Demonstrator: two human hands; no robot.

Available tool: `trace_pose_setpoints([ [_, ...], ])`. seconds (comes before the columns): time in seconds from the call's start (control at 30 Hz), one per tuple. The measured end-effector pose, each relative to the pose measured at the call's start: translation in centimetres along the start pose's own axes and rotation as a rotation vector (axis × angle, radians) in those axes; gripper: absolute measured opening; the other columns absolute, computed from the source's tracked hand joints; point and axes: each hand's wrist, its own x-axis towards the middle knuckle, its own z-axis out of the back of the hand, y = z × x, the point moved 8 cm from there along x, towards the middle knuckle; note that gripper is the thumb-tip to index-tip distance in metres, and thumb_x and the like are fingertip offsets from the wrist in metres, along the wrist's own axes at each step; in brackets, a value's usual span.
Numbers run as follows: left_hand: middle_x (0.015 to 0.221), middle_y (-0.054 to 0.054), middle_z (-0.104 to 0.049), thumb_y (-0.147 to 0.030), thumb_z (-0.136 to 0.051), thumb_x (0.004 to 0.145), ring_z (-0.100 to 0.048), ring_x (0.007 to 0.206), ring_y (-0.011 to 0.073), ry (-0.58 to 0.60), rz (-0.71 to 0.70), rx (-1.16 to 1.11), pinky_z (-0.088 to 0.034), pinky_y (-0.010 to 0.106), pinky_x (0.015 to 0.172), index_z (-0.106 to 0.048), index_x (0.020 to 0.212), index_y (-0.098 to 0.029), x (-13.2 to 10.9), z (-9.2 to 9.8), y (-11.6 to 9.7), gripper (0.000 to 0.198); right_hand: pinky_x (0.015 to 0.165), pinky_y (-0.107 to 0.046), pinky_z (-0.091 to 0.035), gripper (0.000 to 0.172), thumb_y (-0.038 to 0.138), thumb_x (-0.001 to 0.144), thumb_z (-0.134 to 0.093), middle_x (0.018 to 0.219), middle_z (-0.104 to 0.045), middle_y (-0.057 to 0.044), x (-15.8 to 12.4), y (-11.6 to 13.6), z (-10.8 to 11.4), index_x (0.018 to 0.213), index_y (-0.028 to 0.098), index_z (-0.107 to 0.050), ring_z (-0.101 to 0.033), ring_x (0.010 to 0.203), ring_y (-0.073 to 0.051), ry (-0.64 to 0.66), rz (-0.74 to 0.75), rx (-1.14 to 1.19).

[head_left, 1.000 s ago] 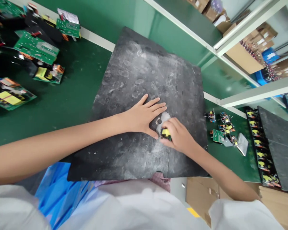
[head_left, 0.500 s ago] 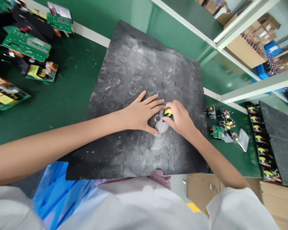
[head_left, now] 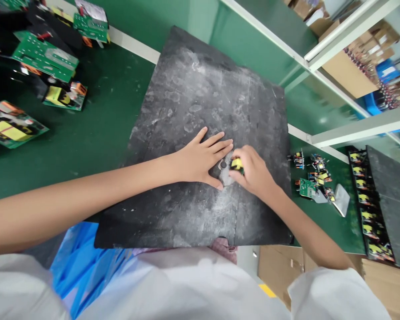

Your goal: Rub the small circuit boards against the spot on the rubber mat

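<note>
My left hand [head_left: 203, 158] lies flat on the black mat [head_left: 176, 106] with its fingers spread, and nothing is in it. Between its thumb and forefinger side and my right hand is a light grey patch [head_left: 226, 177] with a small dark round spot [head_left: 223, 164]. My right hand [head_left: 254, 172] is closed around a small yellow-and-black transformer [head_left: 236, 163], held low over the mat just right of that patch. The fingers cover part of the transformer, and I cannot tell whether it touches the mat.
Green circuit boards [head_left: 43, 55] with yellow and orange parts lie on the green bench at the left. Several smaller boards [head_left: 307, 189] and a silver plate [head_left: 342, 200] are at the right, beside a black tray [head_left: 363, 195] holding a row of boards. White frame bars [head_left: 360, 129] border the back.
My right hand has shifted slightly right and down with the transformer, opening a small gap from my left fingertips. My left hand stays spread on the mat; the whole view has shifted slightly.
</note>
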Motion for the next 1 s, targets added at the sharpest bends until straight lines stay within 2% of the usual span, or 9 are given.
trace_pose_setpoints([
  [0.07, 0.153, 0.011, -0.018, -0.073, -0.055, 0.074, -0.009, 0.142, 0.0338, 0.000, -0.004, -0.002, 0.002, 0.057, 0.113, -0.019, 0.148, -0.010, 0.0, 0.0, -0.1, 0.103, 0.066, -0.036, -0.045, 0.035, 0.049, 0.096, -0.035, 0.085, -0.048, -0.009, -0.5, 1.5, -0.3, 0.098, 0.015, -0.045, -0.048, 0.077, -0.024, 0.044, 0.091, 0.010],
  [0.13, 0.153, 0.011, -0.018, -0.074, -0.054, 0.074, -0.009, 0.142, 0.0329, 0.001, -0.006, 0.002, 0.002, 0.057, 0.113, -0.018, 0.148, -0.010, 0.0, -0.1, -0.1, 0.104, 0.065, -0.036, -0.045, 0.036, 0.049, 0.097, -0.034, 0.084, -0.049, -0.009, -0.7, 1.9, -0.4, 0.098, 0.015, -0.045, -0.048, 0.076, -0.023, 0.056, 0.119, 0.001],
  [0.3, 0.153, 0.010, -0.016, -0.074, -0.051, 0.076, -0.007, 0.143, 0.0323, 0.007, 0.000, -0.007, 0.003, 0.058, 0.112, -0.017, 0.148, -0.009, 0.0, 0.0, 0.1, 0.103, 0.073, -0.038, -0.045, 0.031, 0.043, 0.097, -0.033, 0.086, -0.048, -0.008, 0.4, -1.6, 0.3, 0.100, 0.016, -0.046, -0.048, 0.081, -0.024, -0.059, -0.054, -0.039],
  [0.4, 0.154, 0.008, -0.013, -0.073, -0.049, 0.077, -0.004, 0.143, 0.0327, 0.050, -0.011, -0.033, 0.004, 0.058, 0.112, -0.018, 0.148, -0.010, -0.1, 0.1, 0.0, 0.100, 0.075, -0.037, -0.045, 0.031, 0.045, 0.096, -0.037, 0.088, -0.048, -0.009, 0.3, -2.2, 0.3, 0.102, 0.015, -0.045, -0.048, 0.082, -0.024, -0.054, -0.081, -0.025],
  [0.7, 0.155, 0.004, -0.006, -0.068, -0.045, 0.081, 0.003, 0.144, 0.0292, 0.119, 0.009, -0.017, 0.006, 0.057, 0.113, -0.015, 0.149, -0.012, -0.3, 0.2, -0.4, 0.093, 0.068, -0.034, -0.045, 0.034, 0.047, 0.098, -0.032, 0.086, -0.048, -0.008, -1.3, 1.3, 0.1, 0.103, 0.015, -0.043, -0.048, 0.078, -0.023, -0.021, 0.010, 0.001],
  [0.93, 0.155, 0.002, -0.002, -0.067, -0.040, 0.082, 0.006, 0.143, 0.0283, 0.159, 0.013, -0.026, 0.008, 0.057, 0.112, -0.012, 0.149, -0.013, -0.3, 0.0, -0.1, 0.090, 0.069, -0.034, -0.045, 0.033, 0.045, 0.098, -0.032, 0.086, -0.048, -0.008, -0.7, 0.0, 0.3, 0.102, 0.015, -0.044, -0.048, 0.078, -0.023, -0.048, -0.060, -0.041],
  [1.0, 0.155, 0.002, -0.003, -0.066, -0.041, 0.082, 0.005, 0.143, 0.0286, 0.148, 0.014, -0.023, 0.008, 0.057, 0.113, -0.013, 0.149, -0.014, -0.3, 0.0, -0.1, 0.090, 0.068, -0.035, -0.044, 0.033, 0.046, 0.098, -0.033, 0.085, -0.048, -0.008, -1.0, 0.4, 0.3, 0.101, 0.014, -0.044, -0.048, 0.078, -0.023, -0.041, -0.059, -0.047],
])
